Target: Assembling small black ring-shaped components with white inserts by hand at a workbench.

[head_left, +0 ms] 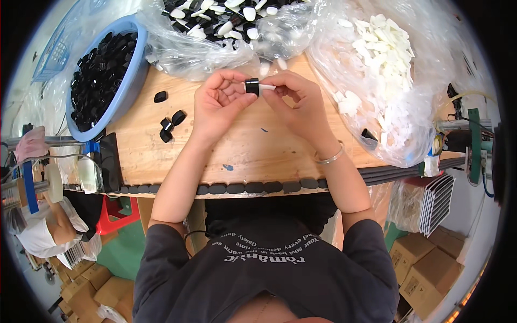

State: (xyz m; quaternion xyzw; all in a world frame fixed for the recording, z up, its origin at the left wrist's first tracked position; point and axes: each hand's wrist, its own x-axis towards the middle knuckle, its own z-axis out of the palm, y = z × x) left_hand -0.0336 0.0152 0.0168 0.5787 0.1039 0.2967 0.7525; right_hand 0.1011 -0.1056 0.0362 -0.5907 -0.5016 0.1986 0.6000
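Above the wooden table (253, 145), my two hands meet near its middle. A short black cap (252, 86) is pinched between the thumb and fingers of my left hand (219, 105). From the right, my right hand (298, 106) pinches a slim white plastic piece (267, 87), its end against or inside the cap; which of these I cannot tell. Left of my left hand lie several loose black caps (179, 117). Two small white pieces (281, 63) rest on the table just beyond my hands.
A blue basin (141, 48) full of black caps stands at the left. At the back, clear plastic (199, 56) holds mixed black and white parts. To the right, a clear bag (334, 64) spills white pieces (385, 48). Dark padding (254, 187) lines the table's front edge.
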